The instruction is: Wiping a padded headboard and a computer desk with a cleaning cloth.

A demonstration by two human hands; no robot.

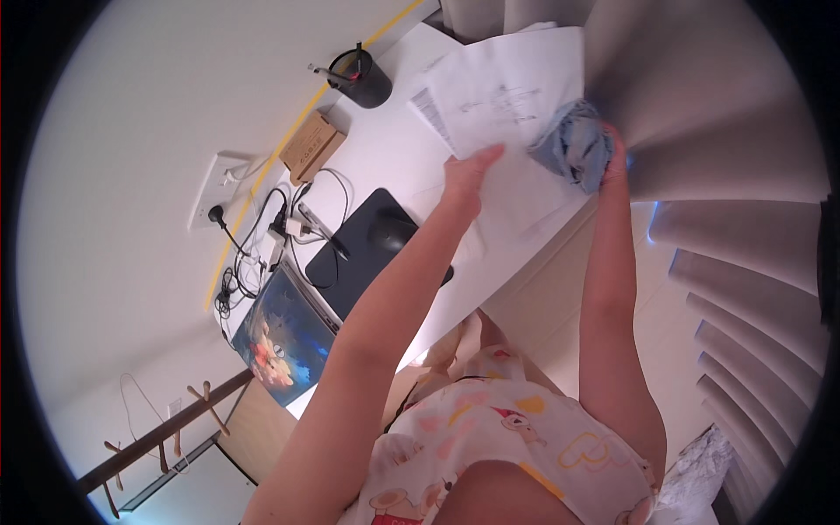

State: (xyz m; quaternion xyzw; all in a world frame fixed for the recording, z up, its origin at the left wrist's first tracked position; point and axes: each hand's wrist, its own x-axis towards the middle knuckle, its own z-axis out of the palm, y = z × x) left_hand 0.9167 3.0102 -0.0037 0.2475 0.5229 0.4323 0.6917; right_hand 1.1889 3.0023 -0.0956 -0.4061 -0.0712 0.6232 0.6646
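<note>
A crumpled blue cloth (574, 147) is in my right hand (614, 154), over the right side of the loose papers. My fingers wrap its right edge, partly hidden behind it. The white sheets (525, 72) fan out across the far part of the white desk (367, 154), and the top one bears dark handwriting or sketch lines. My left hand (469, 174) lies at the near edge of those sheets with its fingers stretched to the right. Nothing is gripped in it; whether it presses on the paper is hard to see.
Left of my arm are a black desk mat (348, 262), a mouse (392, 234), a pen (325, 231) and tangled cables (275, 216). A laptop with a painted lid (285, 341), a cardboard box (313, 147) and a pen cup (364, 82) line the wall. Grey curtains (728, 154) hang at right.
</note>
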